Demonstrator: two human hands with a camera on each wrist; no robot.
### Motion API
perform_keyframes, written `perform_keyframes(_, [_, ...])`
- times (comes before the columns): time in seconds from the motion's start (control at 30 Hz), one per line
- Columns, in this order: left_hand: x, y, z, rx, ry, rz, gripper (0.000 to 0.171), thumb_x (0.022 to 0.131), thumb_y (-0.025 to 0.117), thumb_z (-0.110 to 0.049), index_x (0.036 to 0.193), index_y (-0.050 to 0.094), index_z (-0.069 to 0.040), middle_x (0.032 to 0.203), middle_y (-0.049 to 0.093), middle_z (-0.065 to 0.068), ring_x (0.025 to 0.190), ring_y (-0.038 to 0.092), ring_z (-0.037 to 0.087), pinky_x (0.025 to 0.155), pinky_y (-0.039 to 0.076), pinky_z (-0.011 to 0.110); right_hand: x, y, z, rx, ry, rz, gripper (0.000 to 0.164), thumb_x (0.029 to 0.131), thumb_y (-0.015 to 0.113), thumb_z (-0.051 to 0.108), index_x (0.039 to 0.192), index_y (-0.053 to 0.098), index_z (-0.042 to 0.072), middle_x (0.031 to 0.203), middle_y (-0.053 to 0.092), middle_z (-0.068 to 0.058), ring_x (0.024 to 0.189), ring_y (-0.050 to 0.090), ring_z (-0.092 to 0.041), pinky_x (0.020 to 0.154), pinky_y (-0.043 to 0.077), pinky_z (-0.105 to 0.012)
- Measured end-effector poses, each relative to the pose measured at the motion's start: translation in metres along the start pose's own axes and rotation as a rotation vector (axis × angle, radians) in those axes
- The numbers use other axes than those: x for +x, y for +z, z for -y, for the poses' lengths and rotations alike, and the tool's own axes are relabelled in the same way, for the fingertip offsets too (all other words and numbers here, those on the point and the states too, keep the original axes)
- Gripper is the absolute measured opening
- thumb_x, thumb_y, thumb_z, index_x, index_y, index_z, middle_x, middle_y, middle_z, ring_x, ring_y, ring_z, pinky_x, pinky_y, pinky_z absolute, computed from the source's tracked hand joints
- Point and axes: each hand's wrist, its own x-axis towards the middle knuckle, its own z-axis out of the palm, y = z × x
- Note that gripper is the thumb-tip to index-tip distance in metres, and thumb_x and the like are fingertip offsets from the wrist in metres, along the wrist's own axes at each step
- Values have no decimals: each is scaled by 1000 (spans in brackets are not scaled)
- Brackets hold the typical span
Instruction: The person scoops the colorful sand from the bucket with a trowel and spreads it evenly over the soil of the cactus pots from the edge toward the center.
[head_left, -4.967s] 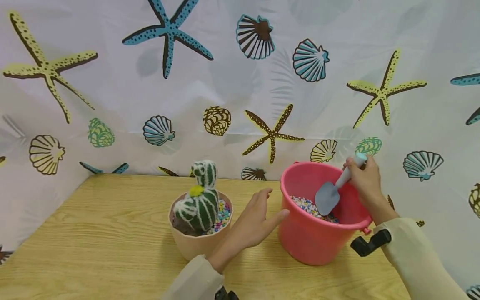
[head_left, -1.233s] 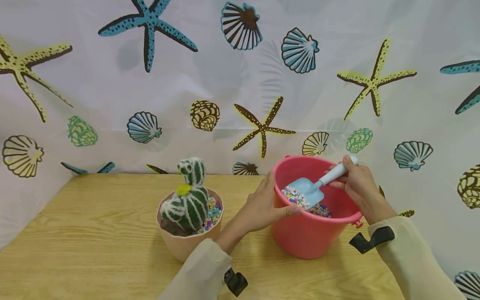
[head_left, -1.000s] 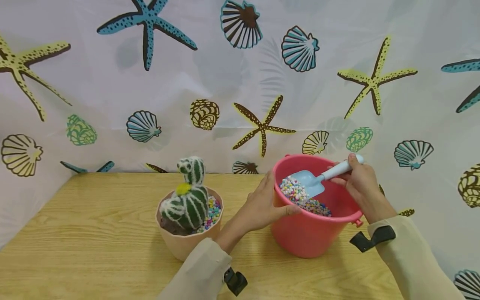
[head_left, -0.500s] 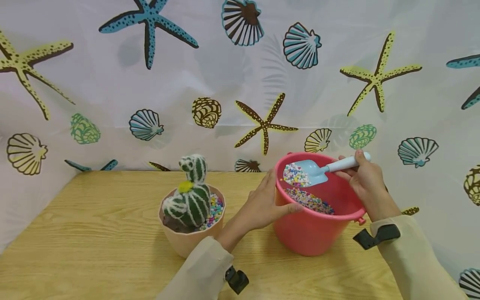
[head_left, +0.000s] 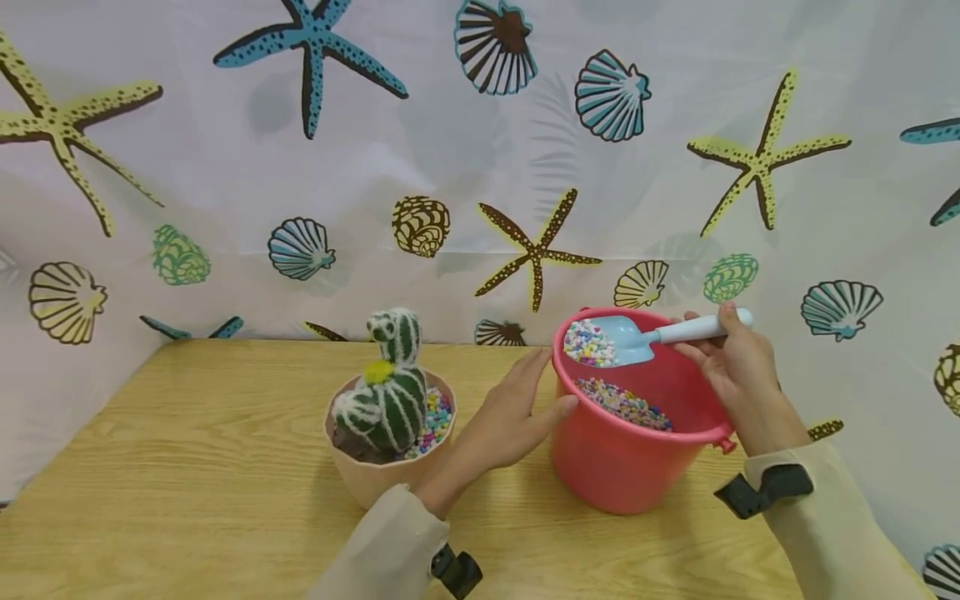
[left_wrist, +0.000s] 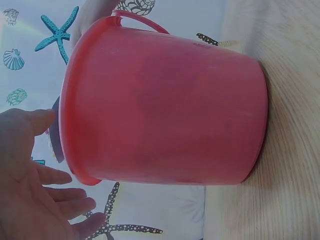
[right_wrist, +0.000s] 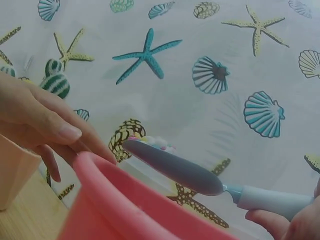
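My right hand (head_left: 742,367) grips the white handle of a light blue toy shovel (head_left: 633,340). Small multicoloured pebbles (head_left: 590,343) lie heaped on its blade, which is level above the mouth of a pink bucket (head_left: 622,467). More pebbles (head_left: 626,402) cover part of the bucket's bottom. My left hand (head_left: 506,421) is beside the bucket's left rim, thumb and fingers spread; in the left wrist view the fingers (left_wrist: 70,205) are just off the rim. Seen from the right wrist, the shovel (right_wrist: 172,167) stands higher than the rim, pebbles on top.
Left of my left hand stands a peach pot (head_left: 375,483) with a green felt-like cactus (head_left: 390,408), a yellow flower and coloured pebbles on its right side. Both containers stand on a wooden table (head_left: 187,467). A shell and starfish cloth (head_left: 450,150) hangs behind.
The shovel has gone from dipping into the bucket to level above its mouth, loaded with pebbles. My left hand held the rim half a second ago and has let go, shifting slightly left.
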Motion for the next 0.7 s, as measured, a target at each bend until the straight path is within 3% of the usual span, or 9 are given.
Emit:
perform_keyframes(0.07, [-3,-2,1,-1,14,-9,67,97,52,-37,149,27,-4,153,29,16,141,29,34,111,29,56,-4,3,-2,-12,-5,6,68,94,51,31,151,14,24,116,48,-7,132,38,-22,89,42,-41])
perform_keyframes(0.23, [-14,-8,3,13,17,-48,60,97,52,-31,144,34,2,147,37,20,137,36,35,111,32,50,-11,10,-8,14,4,-1,62,95,51,31,148,18,26,119,47,-7,139,31,-25,92,39,-43])
perform_keyframes(0.37, [-23,-14,4,25,13,-92,57,97,53,-29,142,37,2,145,40,20,135,39,34,110,33,51,-16,15,-11,33,14,-1,58,95,51,31,145,23,26,124,45,-8,133,41,-27,94,40,-45])
perform_keyframes(0.47, [-30,-18,4,35,-4,-120,56,97,53,-30,142,38,0,144,42,18,135,39,32,110,34,50,-18,19,-14,30,10,1,56,94,51,30,144,25,26,127,43,-9,114,59,-29,93,41,-46])
perform_keyframes(0.57, [-37,-22,4,39,-4,-142,55,97,54,-29,141,39,-1,142,43,18,134,40,32,109,35,49,-21,23,-17,34,9,4,56,94,52,29,144,27,27,125,45,-9,99,65,-28,92,41,-46])
perform_keyframes(0.7, [-46,-27,5,45,-11,-151,54,97,54,-30,140,41,-1,140,45,17,131,43,31,107,36,49,-24,28,-22,21,15,3,57,94,52,31,144,26,26,132,43,-9,121,54,-30,93,41,-45])
